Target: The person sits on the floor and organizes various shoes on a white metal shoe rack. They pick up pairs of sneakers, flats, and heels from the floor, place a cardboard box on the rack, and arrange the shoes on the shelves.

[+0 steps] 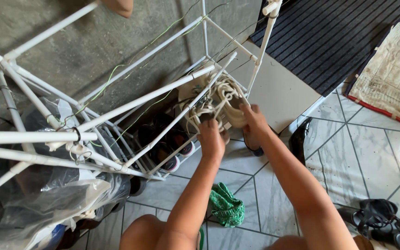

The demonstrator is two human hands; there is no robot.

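Note:
A tangle of cream rope (218,99) hangs around the bars of a white metal rack (130,104) low over the floor. My left hand (211,139) grips the rope's lower loops from underneath. Just to its right, my right hand (253,120) holds a cream slip-on shoe (237,113) that sits against the rope. Both forearms reach forward from the bottom of the view.
Dark sneakers (170,141) sit on the rack's lower shelf. Plastic bags (47,194) bulge at the left. A green cloth (227,207) lies on the tiled floor between my arms. Black sandals (380,220) lie bottom right, a striped mat (329,37) top right.

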